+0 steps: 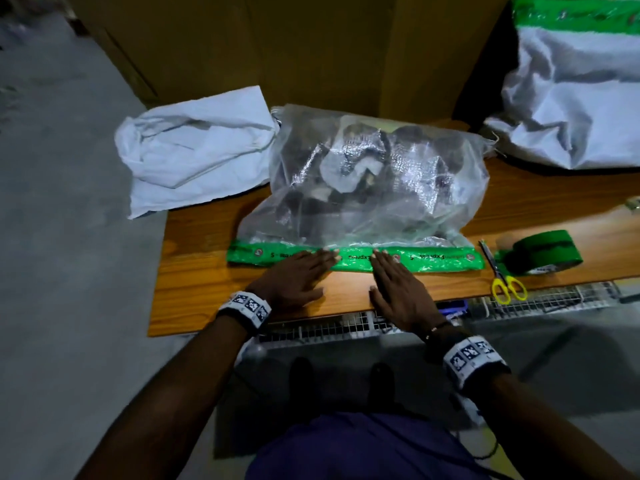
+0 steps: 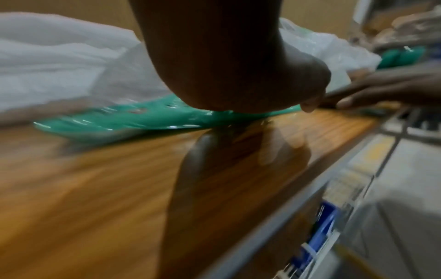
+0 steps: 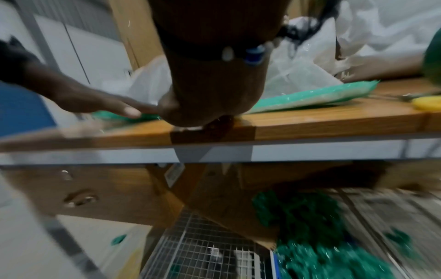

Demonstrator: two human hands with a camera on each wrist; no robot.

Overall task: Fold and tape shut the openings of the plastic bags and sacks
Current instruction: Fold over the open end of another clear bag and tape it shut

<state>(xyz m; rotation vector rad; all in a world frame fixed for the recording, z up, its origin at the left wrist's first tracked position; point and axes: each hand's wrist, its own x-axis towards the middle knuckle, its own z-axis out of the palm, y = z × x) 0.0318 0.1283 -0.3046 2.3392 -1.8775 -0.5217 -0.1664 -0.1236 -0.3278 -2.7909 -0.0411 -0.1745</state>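
A clear woven plastic sack [image 1: 374, 181] with dark items inside lies on the wooden table [image 1: 194, 271]. Green printed tape [image 1: 433, 259] runs along its near folded edge. My left hand [image 1: 298, 275] lies flat, fingers straight, pressing the tape left of centre. My right hand [image 1: 394, 285] lies flat beside it, fingertips on the tape near its middle. In the left wrist view the green tape [image 2: 114, 120] stretches under my palm [image 2: 233, 75]. The right wrist view shows the same tape [image 3: 317, 96] past my right hand [image 3: 210, 90] and my left hand's fingers [image 3: 114, 105].
A roll of green tape [image 1: 540, 254] and yellow-handled scissors [image 1: 505, 282] lie on the table at the right. A crumpled white sack [image 1: 194, 150] hangs over the table's left end. Another white sack with a green band [image 1: 575, 91] stands at the back right. Cardboard [image 1: 311, 46] rises behind.
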